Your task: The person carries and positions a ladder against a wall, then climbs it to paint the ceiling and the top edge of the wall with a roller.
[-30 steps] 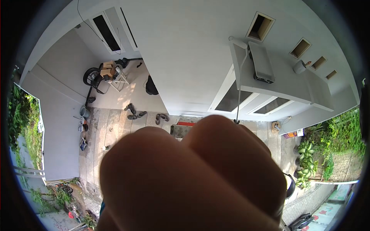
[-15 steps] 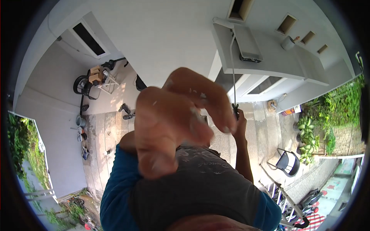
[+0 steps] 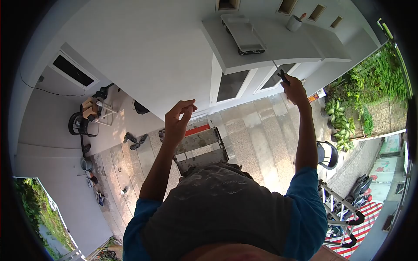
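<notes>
My right hand (image 3: 295, 90) is closed around the dark handle of a paint roller (image 3: 283, 77), raised at the front edge of a grey canopy (image 3: 278, 43). The roller's thin rod runs up to that edge; its roller end is hidden. My left hand (image 3: 176, 123) is raised in front of the wall, its fingers bent and thumb apart, with nothing visible in it. On top of the canopy lies a paint tray (image 3: 244, 35) with a dark-smeared end. Beyond it stands a pot (image 3: 294, 23) with a brush in it.
Below me is a paint-spotted step platform (image 3: 202, 162) with a red edge. A metal ladder (image 3: 335, 204) and a black chair (image 3: 327, 155) stand at right, near potted plants (image 3: 337, 122). Shoes (image 3: 135, 140) and buckets (image 3: 86, 165) are on the floor at left.
My left hand has dropped away from close to the camera. My right hand has risen with the paint roller, whose roller end has gone from the canopy top out of sight. The view has shifted.
</notes>
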`<control>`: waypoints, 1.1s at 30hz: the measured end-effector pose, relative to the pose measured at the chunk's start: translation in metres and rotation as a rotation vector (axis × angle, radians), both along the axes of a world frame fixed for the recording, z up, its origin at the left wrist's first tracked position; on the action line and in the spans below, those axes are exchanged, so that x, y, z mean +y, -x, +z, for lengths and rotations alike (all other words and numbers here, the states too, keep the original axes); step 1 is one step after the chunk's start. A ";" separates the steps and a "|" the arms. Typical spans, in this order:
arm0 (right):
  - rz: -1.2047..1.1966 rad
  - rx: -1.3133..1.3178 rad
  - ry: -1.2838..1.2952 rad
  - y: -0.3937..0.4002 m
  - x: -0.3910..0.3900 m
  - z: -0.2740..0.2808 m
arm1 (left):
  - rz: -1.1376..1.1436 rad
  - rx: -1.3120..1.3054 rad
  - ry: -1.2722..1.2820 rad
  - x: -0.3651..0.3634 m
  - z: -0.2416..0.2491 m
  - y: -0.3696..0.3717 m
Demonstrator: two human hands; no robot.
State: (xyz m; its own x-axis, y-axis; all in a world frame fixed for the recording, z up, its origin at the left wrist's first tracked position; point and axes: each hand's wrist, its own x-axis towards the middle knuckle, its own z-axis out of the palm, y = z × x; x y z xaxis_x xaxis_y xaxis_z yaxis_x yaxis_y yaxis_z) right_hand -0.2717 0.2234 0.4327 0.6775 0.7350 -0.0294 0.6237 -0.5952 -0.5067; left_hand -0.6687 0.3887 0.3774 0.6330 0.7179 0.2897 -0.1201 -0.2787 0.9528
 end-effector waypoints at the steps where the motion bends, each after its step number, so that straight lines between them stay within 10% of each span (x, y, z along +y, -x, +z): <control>1: 0.015 0.001 0.017 -0.004 0.007 -0.001 | 0.050 0.049 0.014 0.001 -0.009 0.001; 33: 0.015 -0.085 0.099 0.000 -0.016 0.003 | 0.079 -0.001 0.217 -0.014 -0.053 0.016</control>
